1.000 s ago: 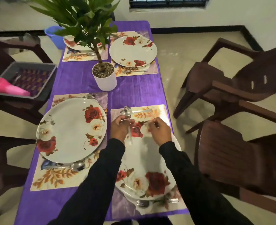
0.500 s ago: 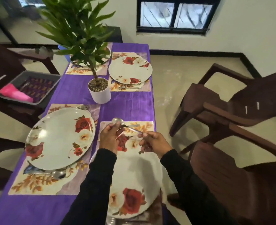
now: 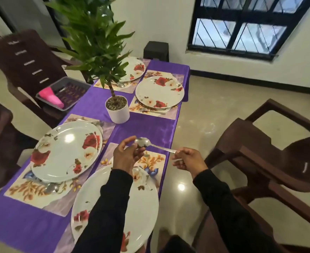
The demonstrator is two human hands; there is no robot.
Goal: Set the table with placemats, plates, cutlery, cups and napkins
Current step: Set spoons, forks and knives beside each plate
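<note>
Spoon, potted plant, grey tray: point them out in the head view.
spoon [image 3: 142,142], head view, on its bowl
potted plant [image 3: 118,112], head view, on the white pot's wall
grey tray [image 3: 66,108], head view, on its near rim

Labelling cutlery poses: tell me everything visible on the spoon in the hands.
The spoon looks like shiny metal, with an oval bowl and a slim straight handle. It is held in the air roughly level above the near placemat, bowl to the left. The left hand pinches the bowl; the right hand grips the handle's end. Nothing else touches it.
</note>
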